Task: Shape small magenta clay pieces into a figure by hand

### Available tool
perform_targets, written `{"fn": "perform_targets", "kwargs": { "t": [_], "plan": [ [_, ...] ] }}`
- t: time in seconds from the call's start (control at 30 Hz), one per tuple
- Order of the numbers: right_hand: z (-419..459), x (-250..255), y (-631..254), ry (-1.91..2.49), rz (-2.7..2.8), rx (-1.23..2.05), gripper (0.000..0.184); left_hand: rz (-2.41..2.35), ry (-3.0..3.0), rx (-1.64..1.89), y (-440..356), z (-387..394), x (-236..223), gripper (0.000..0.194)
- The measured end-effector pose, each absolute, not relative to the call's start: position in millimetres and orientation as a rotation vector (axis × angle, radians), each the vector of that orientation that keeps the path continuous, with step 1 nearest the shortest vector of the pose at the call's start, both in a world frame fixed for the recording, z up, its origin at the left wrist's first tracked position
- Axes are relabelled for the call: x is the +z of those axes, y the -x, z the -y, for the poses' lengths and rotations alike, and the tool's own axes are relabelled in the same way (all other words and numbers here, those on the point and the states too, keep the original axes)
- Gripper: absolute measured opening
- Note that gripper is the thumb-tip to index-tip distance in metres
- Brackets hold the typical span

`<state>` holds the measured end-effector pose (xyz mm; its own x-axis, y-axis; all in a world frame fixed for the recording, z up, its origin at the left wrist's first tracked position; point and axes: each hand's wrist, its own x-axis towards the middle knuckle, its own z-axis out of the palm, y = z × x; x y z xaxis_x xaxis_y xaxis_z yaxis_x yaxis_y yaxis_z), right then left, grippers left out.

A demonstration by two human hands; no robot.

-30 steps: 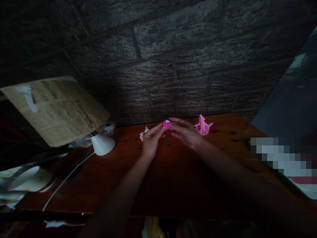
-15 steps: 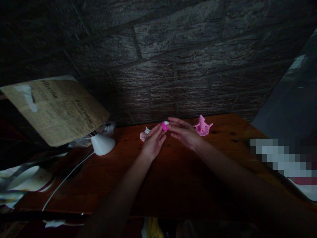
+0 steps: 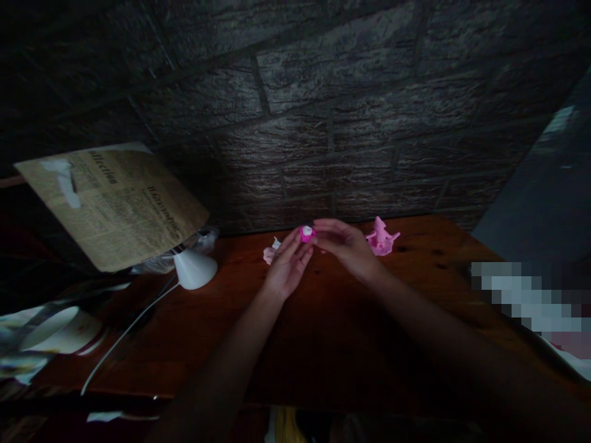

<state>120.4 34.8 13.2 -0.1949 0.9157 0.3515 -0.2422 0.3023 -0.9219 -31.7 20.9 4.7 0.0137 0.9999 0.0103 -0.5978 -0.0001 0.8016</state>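
Observation:
Between the fingertips of both hands is a small bright-pink lump of what looks like modelling clay (image 3: 307, 235), with a white blob on its upper side. My left hand (image 3: 286, 267) pinches it from the left, the other fingers loosely curled. From the right, the thumb and fingers of my right hand (image 3: 348, 246) close on its edge. Just beyond my left hand lies a pale pink piece (image 3: 268, 254) beside a white scrap. A light-pink moulded figure (image 3: 381, 240) with a pointed top and thin side arms stands right of my right hand.
The wooden table (image 3: 221, 344) backs onto a dark brick-patterned wall (image 3: 295, 111). To the left stands a lamp with a newsprint shade (image 3: 111, 209), white base (image 3: 196, 271) and cord. A paper cup (image 3: 62, 332) lies at the left edge; a grey panel (image 3: 540, 178) rises at right.
The pink lump has been turned so that its white part now faces up and toward me, ringed by pink. Both hands keep their hold in nearly the same place. The view has shifted slightly.

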Motion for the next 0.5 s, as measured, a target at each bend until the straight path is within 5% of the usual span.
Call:
{"fn": "perform_targets", "kwargs": {
  "t": [0.17, 0.5],
  "plan": [
    [-35.7, 13.4, -121.9, 0.720, 1.426, 1.001, 0.028, -0.630, -0.623, 1.427, 29.3, -17.2, 9.9, 0.032],
    [-27.4, 17.8, -124.6, 0.789, 1.714, 0.505, 0.012, -0.635, -0.748, 1.429, 29.5, -20.8, 1.3, 0.018]
  ]
}}
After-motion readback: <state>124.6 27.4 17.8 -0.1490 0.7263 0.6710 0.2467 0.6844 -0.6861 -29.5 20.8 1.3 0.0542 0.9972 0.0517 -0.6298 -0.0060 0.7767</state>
